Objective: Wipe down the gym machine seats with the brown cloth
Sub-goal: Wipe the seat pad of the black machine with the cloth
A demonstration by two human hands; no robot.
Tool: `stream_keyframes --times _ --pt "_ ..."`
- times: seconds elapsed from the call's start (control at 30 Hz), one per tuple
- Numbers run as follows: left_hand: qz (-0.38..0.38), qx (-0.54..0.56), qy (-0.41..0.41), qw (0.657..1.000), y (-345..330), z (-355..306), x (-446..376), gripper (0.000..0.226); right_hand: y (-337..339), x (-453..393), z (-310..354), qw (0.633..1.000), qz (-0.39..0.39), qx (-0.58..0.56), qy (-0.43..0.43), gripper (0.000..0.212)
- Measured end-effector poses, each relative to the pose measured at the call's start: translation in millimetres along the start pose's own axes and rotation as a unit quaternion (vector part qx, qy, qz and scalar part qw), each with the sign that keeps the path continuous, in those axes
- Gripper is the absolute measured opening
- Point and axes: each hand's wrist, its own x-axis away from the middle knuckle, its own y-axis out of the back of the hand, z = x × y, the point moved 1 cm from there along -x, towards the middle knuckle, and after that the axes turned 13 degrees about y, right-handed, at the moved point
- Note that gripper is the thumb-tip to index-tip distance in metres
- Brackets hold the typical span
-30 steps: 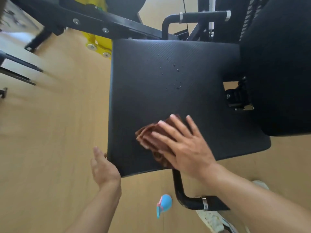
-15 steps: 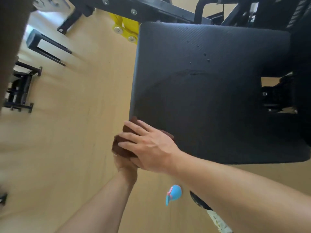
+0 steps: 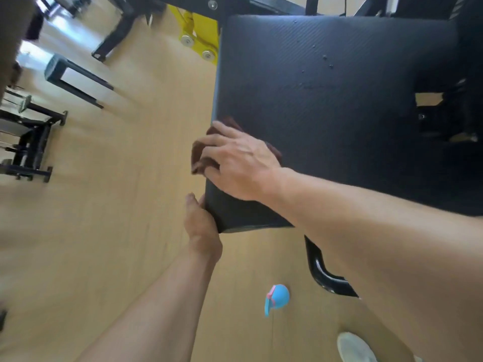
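Because it is soft and limp, the brown cloth [image 3: 202, 155] will likely bunch and fold under pressure, so it is best taken in a wad under a flat palm rather than pinched at a corner. It sits left of centre in the frame, draped over the left edge of the black seat pad [image 3: 326, 100], partly hanging past it. The right hand [image 3: 237, 163] lies spread on top, fingers pressing the cloth to the pad. Just below, the left hand [image 3: 201, 226] is curled around the pad's lower left corner, bracing it. Small droplets [image 3: 328, 62] remain toward the upper right of the pad. A blue spray bottle [image 3: 277, 299] stands on the wooden floor [image 3: 130, 178] at lower centre.
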Motion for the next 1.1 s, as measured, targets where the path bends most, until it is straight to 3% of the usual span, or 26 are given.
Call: stream_keyframes --times 0.07,0.13,0.23,0.27,0.33,0.43,0.5,0.63,0.7,0.77,0.83,0.93,1.1 --pt "0.069 0.038 -0.004 0.997 12.5 5.1 -5.8 0.036 -25.0 9.5 34.0 0.995 0.04 0.029 0.086 0.043" --pt "0.09 0.076 0.023 0.993 29.5 21.3 -8.2 0.043 -44.3 18.7 53.1 0.992 0.043 0.063 0.103 0.036" --pt "-0.027 0.04 0.066 0.997 46.9 54.8 9.3 0.066 -44.8 34.9 51.3 0.993 0.01 0.086 0.083 0.031" --pt "-0.062 0.016 0.04 0.997 49.9 61.7 17.4 0.068 -39.5 42.5 47.5 0.993 0.001 0.09 0.077 0.034" --pt "-0.1 -0.076 -0.121 0.985 56.3 63.9 31.0 0.07 -27.8 64.3 37.6 0.995 -0.018 0.092 0.037 0.039" --pt "-0.061 -0.25 -0.398 0.881 53.0 52.4 34.6 0.068 -8.9 112.7 15.3 0.991 -0.052 0.116 -0.045 0.043" --pt "0.005 -0.331 -0.505 0.797 36.2 44.8 45.3 0.061 4.8 144.4 -4.1 0.985 -0.061 0.131 -0.093 0.046" --pt "0.096 -0.463 -0.602 0.643 -16.8 34.5 56.7 0.06 35.0 199.7 -42.1 0.964 -0.093 0.152 -0.195 0.053" --pt "0.091 -0.536 -0.632 0.552 -39.9 32.9 48.8 0.062 50.2 230.5 -62.0 0.947 -0.115 0.153 -0.256 0.055" --pt "0.062 -0.588 -0.64 0.49 -54.9 31.3 39.5 0.064 62.8 258.3 -78.7 0.93 -0.133 0.141 -0.313 0.056" --pt "0.024 -0.618 -0.637 0.459 -62.8 33.8 36.4 0.066 66.6 272.4 -88.5 0.922 -0.147 0.125 -0.337 0.057" --pt "-0.016 -0.622 -0.635 0.459 -65.3 39.7 37.8 0.065 56.3 266.6 -88.3 0.905 -0.198 0.128 -0.354 0.049" --pt "-0.026 -0.611 -0.652 0.448 -68.0 42.1 36.3 0.063 47.0 227.9 -73.3 0.825 -0.354 0.065 -0.437 0.034"
